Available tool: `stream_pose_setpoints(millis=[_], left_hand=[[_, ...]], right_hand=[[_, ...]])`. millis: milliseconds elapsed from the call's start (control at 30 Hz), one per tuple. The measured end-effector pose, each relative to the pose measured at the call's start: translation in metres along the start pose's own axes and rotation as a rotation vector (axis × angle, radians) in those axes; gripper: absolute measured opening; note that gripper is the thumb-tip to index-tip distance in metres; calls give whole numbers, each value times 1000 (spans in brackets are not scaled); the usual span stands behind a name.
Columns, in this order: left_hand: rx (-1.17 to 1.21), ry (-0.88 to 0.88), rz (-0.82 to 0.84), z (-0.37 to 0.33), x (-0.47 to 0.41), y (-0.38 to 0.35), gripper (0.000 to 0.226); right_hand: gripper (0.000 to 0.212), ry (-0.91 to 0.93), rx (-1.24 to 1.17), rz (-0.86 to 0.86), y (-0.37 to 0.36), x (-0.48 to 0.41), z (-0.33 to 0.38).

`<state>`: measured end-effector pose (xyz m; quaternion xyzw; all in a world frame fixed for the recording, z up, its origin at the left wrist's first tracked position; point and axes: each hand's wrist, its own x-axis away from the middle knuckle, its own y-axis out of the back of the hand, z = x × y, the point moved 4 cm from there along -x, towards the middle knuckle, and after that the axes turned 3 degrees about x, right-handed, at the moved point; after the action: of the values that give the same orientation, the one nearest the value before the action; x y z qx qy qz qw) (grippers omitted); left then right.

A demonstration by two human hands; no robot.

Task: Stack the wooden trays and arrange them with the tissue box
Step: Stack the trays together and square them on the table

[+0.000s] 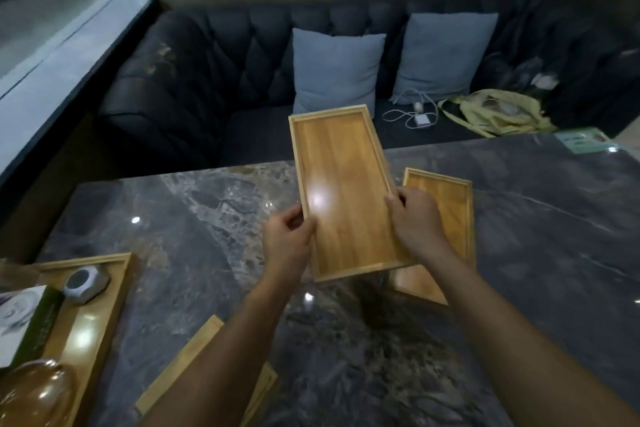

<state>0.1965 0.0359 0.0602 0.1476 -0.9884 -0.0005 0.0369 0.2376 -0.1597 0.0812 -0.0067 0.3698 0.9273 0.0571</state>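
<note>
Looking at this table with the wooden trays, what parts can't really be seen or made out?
Head view only:
- Tray on the table: partly hidden by the held tray and right hand.
- Near tray: covered by the left forearm, cut by the bottom edge.
- Tissue box: cut off at the left edge, print blurred.
- Green card: too small to read.

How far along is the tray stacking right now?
Nothing looks stacked yet. Both hands, left hand and right hand, hold one wooden tray lifted above the marble table. A second tray lies beneath it to the right, a third near the left forearm. A tray at left holds items; stacking and arranging remain.
</note>
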Motion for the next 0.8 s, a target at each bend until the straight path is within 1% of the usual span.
stream_pose_setpoints(millis=[133,200,267,367,500,800], left_hand=[[-157,-149,131,-18,-8,-56,25],[-303,-213,176,-20,-11,-83,23],[-391,-234,230,-17,-13,-106,21],[-476,-166,328,1,-13,-134,17],[-600,-193,397,27,-12,-152,23],[-758,-188,453,63,-8,-162,23]], right_hand=[[32,-37,86,-158,44,-1,-30],[33,-86,125,-225,59,5,-50],[33,-122,147,-254,68,8,-69],[34,-193,132,-260,72,9,-98],[33,-247,167,-265,65,14,-128],[34,-326,162,-180,39,28,-165]])
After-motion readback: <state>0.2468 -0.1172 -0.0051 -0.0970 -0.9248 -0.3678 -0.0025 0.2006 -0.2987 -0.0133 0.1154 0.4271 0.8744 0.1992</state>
